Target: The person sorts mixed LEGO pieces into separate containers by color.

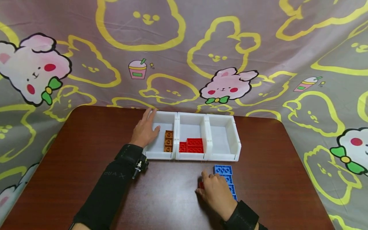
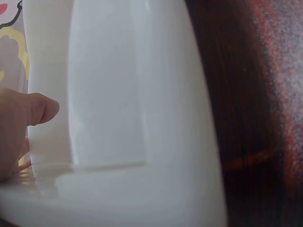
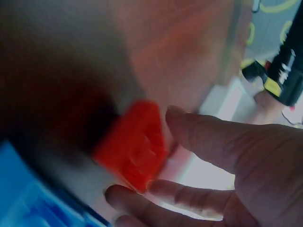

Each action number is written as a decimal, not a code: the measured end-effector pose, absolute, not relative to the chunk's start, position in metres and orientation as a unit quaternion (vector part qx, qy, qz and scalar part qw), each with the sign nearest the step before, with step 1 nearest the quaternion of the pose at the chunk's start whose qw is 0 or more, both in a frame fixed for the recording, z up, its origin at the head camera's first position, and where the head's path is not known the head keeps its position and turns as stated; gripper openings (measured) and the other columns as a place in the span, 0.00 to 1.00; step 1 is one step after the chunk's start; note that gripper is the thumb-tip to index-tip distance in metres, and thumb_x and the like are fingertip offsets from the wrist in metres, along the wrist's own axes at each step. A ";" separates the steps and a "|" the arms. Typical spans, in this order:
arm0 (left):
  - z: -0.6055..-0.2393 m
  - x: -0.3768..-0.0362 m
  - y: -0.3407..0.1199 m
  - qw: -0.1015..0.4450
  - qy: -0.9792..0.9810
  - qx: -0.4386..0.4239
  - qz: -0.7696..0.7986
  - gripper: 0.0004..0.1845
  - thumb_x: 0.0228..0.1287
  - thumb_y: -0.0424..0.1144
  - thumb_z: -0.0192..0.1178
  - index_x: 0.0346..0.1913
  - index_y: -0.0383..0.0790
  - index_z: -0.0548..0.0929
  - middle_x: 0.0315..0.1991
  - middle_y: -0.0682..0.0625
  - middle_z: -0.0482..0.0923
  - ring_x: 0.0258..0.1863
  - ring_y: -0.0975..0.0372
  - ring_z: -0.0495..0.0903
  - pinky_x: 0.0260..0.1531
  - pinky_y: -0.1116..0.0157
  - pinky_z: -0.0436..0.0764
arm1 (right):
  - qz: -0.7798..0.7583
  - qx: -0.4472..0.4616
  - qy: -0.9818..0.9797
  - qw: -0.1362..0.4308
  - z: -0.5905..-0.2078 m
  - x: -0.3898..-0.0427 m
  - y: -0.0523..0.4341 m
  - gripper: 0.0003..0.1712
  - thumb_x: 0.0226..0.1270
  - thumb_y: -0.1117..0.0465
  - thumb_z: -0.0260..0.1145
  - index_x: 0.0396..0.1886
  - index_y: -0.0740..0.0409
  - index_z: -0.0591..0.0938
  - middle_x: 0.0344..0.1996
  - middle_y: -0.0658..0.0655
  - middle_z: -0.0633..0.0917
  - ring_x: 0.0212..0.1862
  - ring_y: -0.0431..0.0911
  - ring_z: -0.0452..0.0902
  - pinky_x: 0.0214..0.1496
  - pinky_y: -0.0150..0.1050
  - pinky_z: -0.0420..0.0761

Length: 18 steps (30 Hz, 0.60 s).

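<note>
A white three-compartment tray (image 1: 176, 156) stands at the middle of the brown table. My left hand (image 1: 145, 129) rests with straight fingers on the tray's left wall (image 2: 132, 94), the thumb (image 2: 40, 109) on the inner side. Brown bricks (image 1: 168, 141) lie in the left compartment and red bricks (image 1: 192, 145) in the middle one; the right one holds nothing. In front of the tray, my right hand (image 1: 214, 190) curls over a small red brick (image 1: 201, 184) (image 3: 135, 144), with thumb and fingers (image 3: 175, 196) touching its sides. Blue bricks (image 1: 225, 177) (image 3: 28, 198) lie in a row just right of it.
The brown table (image 1: 86, 143) has rounded far corners and ends near a hanging cloth with cartoon rabbits (image 1: 184, 48). Both forearms wear black sleeves with wrist cameras.
</note>
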<state>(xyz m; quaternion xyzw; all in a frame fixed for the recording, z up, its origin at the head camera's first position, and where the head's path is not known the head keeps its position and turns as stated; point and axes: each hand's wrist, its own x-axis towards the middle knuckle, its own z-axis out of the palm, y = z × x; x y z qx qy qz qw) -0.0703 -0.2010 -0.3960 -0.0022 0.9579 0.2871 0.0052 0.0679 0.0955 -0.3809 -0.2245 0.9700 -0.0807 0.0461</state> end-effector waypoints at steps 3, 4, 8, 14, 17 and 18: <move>-0.396 -0.071 -0.201 0.005 0.958 0.000 0.286 0.41 0.79 0.42 0.57 0.86 0.43 0.49 0.86 0.41 0.43 0.68 0.32 0.71 0.62 0.36 0.73 | -0.091 -0.241 0.965 0.056 -0.384 0.069 0.093 0.25 0.50 0.60 0.85 0.43 0.64 0.82 0.29 0.61 0.87 0.32 0.54 0.83 0.39 0.53 0.84; -0.395 -0.071 -0.201 0.005 0.958 0.000 0.286 0.41 0.79 0.42 0.57 0.86 0.43 0.49 0.86 0.41 0.43 0.68 0.32 0.71 0.62 0.36 0.74 | -0.104 -0.254 0.960 0.052 -0.383 0.067 0.093 0.24 0.49 0.62 0.85 0.43 0.64 0.82 0.30 0.61 0.87 0.33 0.54 0.84 0.39 0.52 0.85; -0.395 -0.072 -0.202 0.000 0.958 0.001 0.286 0.41 0.78 0.42 0.57 0.86 0.43 0.50 0.86 0.41 0.44 0.67 0.33 0.72 0.61 0.36 0.74 | -0.167 -0.308 0.936 0.040 -0.365 0.049 0.088 0.23 0.50 0.71 0.83 0.45 0.66 0.83 0.35 0.61 0.89 0.36 0.51 0.86 0.39 0.47 0.88; -0.393 -0.071 -0.204 0.008 0.957 -0.006 0.289 0.41 0.79 0.42 0.57 0.86 0.44 0.49 0.86 0.42 0.42 0.69 0.32 0.70 0.63 0.35 0.72 | -0.192 -0.340 0.921 0.000 -0.335 -0.004 0.066 0.22 0.56 0.77 0.77 0.52 0.68 0.84 0.45 0.63 0.89 0.44 0.53 0.88 0.45 0.49 0.90; -0.394 -0.071 -0.202 0.013 0.957 -0.008 0.290 0.41 0.79 0.42 0.57 0.86 0.45 0.49 0.86 0.42 0.42 0.70 0.32 0.69 0.64 0.35 0.72 | -0.172 -0.352 0.920 -0.029 -0.338 -0.031 0.053 0.18 0.62 0.77 0.72 0.52 0.67 0.85 0.46 0.63 0.88 0.42 0.55 0.89 0.41 0.49 0.89; -0.394 -0.071 -0.202 0.014 0.957 -0.008 0.291 0.41 0.79 0.42 0.57 0.86 0.45 0.49 0.86 0.42 0.42 0.70 0.32 0.69 0.65 0.35 0.71 | -0.164 -0.353 0.920 -0.034 -0.341 -0.039 0.049 0.18 0.63 0.77 0.70 0.53 0.66 0.85 0.46 0.63 0.88 0.41 0.56 0.89 0.39 0.49 0.89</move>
